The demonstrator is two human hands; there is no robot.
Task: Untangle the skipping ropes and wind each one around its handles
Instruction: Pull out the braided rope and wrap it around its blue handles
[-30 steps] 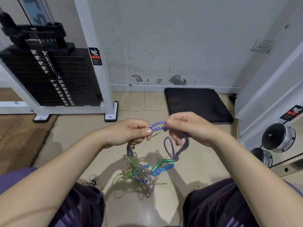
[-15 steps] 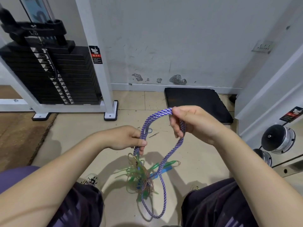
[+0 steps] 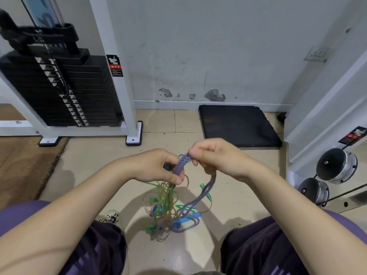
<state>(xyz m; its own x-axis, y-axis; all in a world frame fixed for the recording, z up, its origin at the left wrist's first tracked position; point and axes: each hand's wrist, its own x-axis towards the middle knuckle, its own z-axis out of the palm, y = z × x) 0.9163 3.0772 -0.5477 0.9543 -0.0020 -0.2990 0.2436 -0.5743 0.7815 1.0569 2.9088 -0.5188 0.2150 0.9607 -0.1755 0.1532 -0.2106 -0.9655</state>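
Since 0.5 s ago: both hands drawn together again; the wide loop of purple braided rope (image 3: 179,165) has collapsed into a short doubled bight between them. Left hand (image 3: 158,167) pinches the lower end of that bight, right hand (image 3: 214,155) pinches its top. Below the hands, the rope's free run hangs down into the tangle (image 3: 164,211) of thin green and orange cords with green and blue handles (image 3: 186,217), resting on the floor between the knees.

Risk (judgement): pulling the bight upward could cinch thin cords around the braid and tighten the knot; handles may snag in loops.

Containers: none seen. Beyond the hands: black mat (image 3: 238,126); weight stack (image 3: 59,90).
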